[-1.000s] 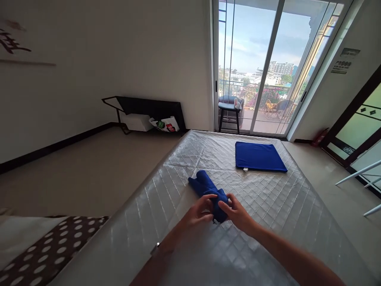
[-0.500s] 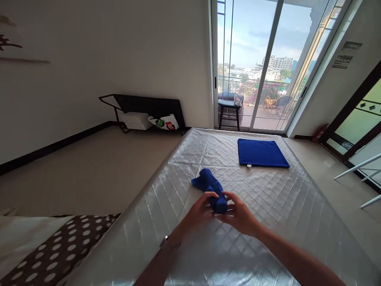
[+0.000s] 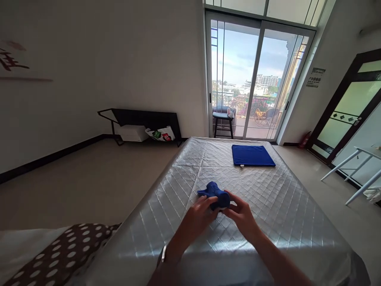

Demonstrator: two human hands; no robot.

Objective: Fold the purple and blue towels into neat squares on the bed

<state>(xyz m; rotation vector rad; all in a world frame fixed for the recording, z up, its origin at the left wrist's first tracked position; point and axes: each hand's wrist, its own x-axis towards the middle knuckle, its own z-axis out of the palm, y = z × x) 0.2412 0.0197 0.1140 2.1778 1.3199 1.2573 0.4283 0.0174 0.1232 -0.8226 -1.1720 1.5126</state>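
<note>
Both hands hold a rolled-up blue cloth just above the silver quilted mattress cover. One end of the roll faces me as a round bundle, and a loose flap sticks out at its far left. My left hand grips the roll from the left, fingers closed over its near side. On the right, my right hand pinches the round end between thumb and fingers. A flat blue rectangular fabric piece with a small white tag lies farther back on the mattress.
Brown polka-dot bedding lies at the lower left. A black rack with a white box and a printed bag stands by the wall. Beyond the mattress are a stool and sliding glass doors; a white table stands right.
The view has tilted up, showing more of the doors and walls. The blue cloth has become shorter and more bunched, its near end turned rightward in my hands.
</note>
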